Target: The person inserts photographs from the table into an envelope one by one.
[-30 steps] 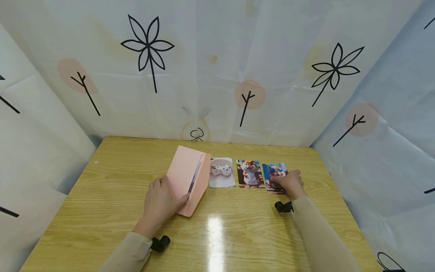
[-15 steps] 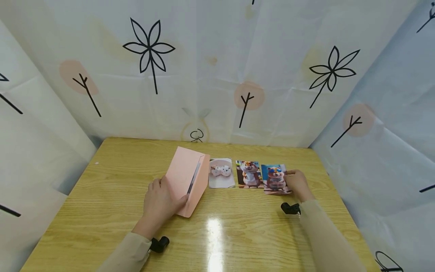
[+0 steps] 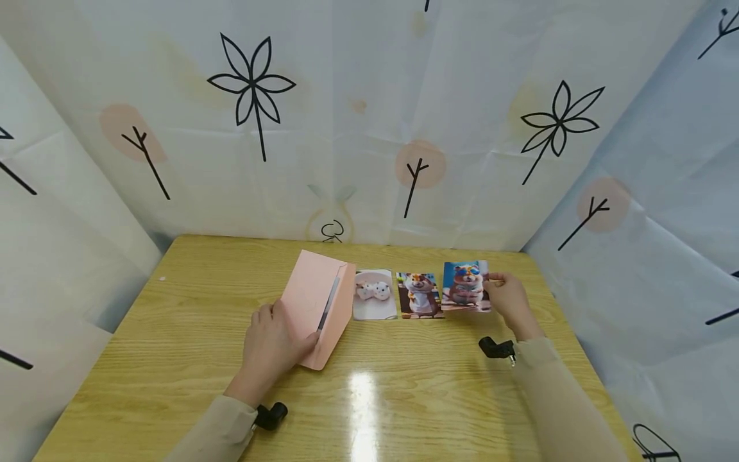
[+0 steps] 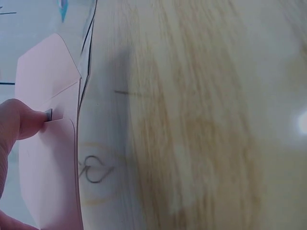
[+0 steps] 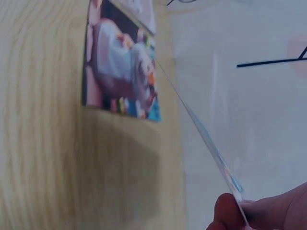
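My left hand (image 3: 276, 340) grips a pink envelope (image 3: 312, 289) tilted above the table, its flap raised. In the left wrist view the thumb (image 4: 29, 120) presses at the envelope's opening, where a thin dark edge shows. My right hand (image 3: 510, 303) pinches the right edge of a photo card (image 3: 465, 289) with a hamster in blue sunglasses. Seen edge-on in the right wrist view, that card (image 5: 206, 136) is held off the table. Left of it lies a photo card (image 3: 420, 296) of a hamster in a white apron, then a card (image 3: 375, 292) with two white spotted figures, partly behind the envelope.
The wooden table (image 3: 202, 353) ends at the back against a pale cloth (image 3: 358, 147) with drawn flowers. Cloth walls also stand at left and right. A black camera mount (image 3: 496, 348) sits at each wrist.
My right hand has shifted to the card's right edge, then raised the sunglasses hamster card off the table. My left hand and the envelope have stayed in place.
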`<action>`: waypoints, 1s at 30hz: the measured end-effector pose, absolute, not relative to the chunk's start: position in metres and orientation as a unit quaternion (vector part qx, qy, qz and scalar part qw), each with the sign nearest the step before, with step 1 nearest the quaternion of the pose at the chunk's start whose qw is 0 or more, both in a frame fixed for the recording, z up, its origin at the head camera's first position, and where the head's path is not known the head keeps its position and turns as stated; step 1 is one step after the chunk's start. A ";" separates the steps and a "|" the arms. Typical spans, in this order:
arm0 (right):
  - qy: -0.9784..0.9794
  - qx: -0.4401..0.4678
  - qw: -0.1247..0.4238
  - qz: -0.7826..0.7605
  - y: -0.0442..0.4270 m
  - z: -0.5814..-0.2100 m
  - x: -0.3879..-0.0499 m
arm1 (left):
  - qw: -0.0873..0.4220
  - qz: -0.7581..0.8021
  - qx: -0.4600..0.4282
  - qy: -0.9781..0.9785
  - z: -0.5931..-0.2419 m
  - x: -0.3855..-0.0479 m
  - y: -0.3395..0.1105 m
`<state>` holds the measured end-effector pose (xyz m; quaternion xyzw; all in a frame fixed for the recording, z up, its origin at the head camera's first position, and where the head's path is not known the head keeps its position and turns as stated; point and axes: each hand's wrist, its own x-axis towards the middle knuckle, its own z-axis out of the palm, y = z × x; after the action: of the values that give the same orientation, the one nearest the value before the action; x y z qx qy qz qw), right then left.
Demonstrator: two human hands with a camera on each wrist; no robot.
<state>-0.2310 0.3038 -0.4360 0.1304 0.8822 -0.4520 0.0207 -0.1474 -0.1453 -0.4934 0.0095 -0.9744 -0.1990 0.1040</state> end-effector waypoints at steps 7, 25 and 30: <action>0.862 0.099 -0.002 -0.498 0.272 -0.420 -0.232 | 0.096 -0.197 0.014 -0.976 -0.494 -0.148 -0.143; 0.781 0.024 0.010 -0.624 0.172 -0.415 -0.225 | 0.091 -0.186 0.011 -0.978 -0.491 -0.149 -0.130; 0.759 0.024 0.009 -0.651 0.156 -0.423 -0.222 | 0.087 -0.180 0.016 -0.980 -0.490 -0.150 -0.129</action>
<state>-0.2221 0.1564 -0.4234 0.0243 0.7587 -0.6509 0.0094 -0.1500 -0.1288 -0.4903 0.0163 -0.9797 -0.1798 0.0873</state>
